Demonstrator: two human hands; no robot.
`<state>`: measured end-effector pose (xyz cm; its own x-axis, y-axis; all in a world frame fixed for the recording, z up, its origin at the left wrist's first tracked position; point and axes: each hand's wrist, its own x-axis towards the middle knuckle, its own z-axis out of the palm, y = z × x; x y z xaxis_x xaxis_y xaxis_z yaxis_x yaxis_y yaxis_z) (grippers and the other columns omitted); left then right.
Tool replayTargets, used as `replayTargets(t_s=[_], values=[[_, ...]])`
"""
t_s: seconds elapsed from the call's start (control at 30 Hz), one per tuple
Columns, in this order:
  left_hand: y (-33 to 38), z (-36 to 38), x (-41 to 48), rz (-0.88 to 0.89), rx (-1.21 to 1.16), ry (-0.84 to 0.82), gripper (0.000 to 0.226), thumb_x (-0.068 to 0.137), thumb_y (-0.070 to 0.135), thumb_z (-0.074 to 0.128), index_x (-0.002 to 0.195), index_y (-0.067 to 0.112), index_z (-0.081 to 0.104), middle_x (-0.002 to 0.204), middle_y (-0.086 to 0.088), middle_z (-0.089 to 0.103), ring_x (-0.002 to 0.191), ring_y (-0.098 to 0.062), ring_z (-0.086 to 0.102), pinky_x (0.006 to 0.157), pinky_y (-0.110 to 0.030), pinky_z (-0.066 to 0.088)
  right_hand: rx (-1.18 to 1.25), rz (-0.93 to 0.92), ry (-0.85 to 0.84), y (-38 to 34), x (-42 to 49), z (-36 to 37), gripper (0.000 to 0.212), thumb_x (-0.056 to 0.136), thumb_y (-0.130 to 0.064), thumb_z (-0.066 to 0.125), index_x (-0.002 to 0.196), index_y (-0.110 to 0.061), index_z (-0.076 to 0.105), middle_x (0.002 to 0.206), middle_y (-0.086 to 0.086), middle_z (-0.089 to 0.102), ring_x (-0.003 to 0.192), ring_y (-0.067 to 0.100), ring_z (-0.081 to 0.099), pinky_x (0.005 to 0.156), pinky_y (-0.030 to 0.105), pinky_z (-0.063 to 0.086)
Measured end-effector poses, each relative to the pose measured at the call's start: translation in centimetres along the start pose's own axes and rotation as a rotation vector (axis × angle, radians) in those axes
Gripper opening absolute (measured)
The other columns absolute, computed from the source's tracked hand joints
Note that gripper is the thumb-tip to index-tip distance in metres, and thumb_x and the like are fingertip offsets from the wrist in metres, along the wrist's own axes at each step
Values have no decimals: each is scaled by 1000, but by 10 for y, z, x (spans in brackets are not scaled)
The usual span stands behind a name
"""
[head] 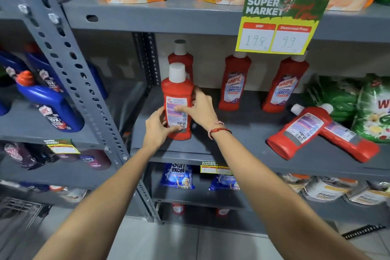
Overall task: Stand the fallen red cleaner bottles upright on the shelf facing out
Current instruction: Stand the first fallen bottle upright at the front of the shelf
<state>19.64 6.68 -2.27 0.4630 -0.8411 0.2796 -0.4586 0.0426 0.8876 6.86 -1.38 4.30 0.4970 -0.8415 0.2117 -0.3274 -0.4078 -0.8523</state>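
A red cleaner bottle (177, 91) with a white cap stands upright at the left front of the grey shelf (242, 133), its back label toward me. My left hand (157, 127) grips its lower left side and my right hand (199, 110) grips its right side. Right behind it stands another red bottle (181, 57). Two more red bottles (234, 82) (285, 84) stand upright farther back with front labels facing out. At the right, two red bottles (297, 131) (350, 143) lie on their sides, one across the other, back labels up.
Green detergent bags (348, 103) sit at the right end of the shelf behind the fallen bottles. A price sign (278, 25) hangs from the shelf above. A perforated grey upright (69, 65) separates this bay from blue bottles (50, 103) on the left.
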Motion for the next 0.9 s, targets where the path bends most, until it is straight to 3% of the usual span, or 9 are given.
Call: replayTargets(t_s=[0.13,0.33,0.5,0.63,0.77,0.9], values=[[-9,0,0,-8,-77,-22,68,58,12,85,117,27,54,100,14,67,94,5,65,82,-8,50,-29,-19,-23,-1,4,1,59,64,-25,85,109,-4,53,109,16,70,99,27,67,91,45,54],[-14,2,-2,-25,-56,-18,70,62,17,83,124,16,51,111,-1,66,100,-2,64,93,-19,50,-65,-46,-69,-2,6,-11,51,70,-29,80,107,-3,56,105,14,71,92,23,69,89,36,55],[-14,29,-32,-69,52,248,73,63,33,82,125,11,50,111,5,50,99,-5,52,85,0,35,-157,-40,50,-3,-1,-2,53,67,-40,80,102,-8,55,100,15,73,95,31,68,86,44,55],[-2,55,-37,-120,36,289,70,60,34,81,120,13,51,106,1,49,94,-9,49,85,-23,40,-312,-94,222,-9,-8,11,58,70,-46,75,104,-5,53,102,19,71,95,40,65,80,40,53],[2,61,-27,-214,33,346,63,62,31,78,115,11,50,106,-7,50,88,-12,48,79,-27,39,-289,-79,218,-12,-9,12,60,67,-48,77,102,-4,55,100,16,71,93,36,67,82,41,56],[-9,51,-23,-128,90,281,59,66,27,79,116,11,53,105,-7,54,91,-14,53,84,-25,42,-58,-34,113,-2,-9,2,51,63,-50,79,87,-9,58,80,5,71,74,18,68,75,37,58]])
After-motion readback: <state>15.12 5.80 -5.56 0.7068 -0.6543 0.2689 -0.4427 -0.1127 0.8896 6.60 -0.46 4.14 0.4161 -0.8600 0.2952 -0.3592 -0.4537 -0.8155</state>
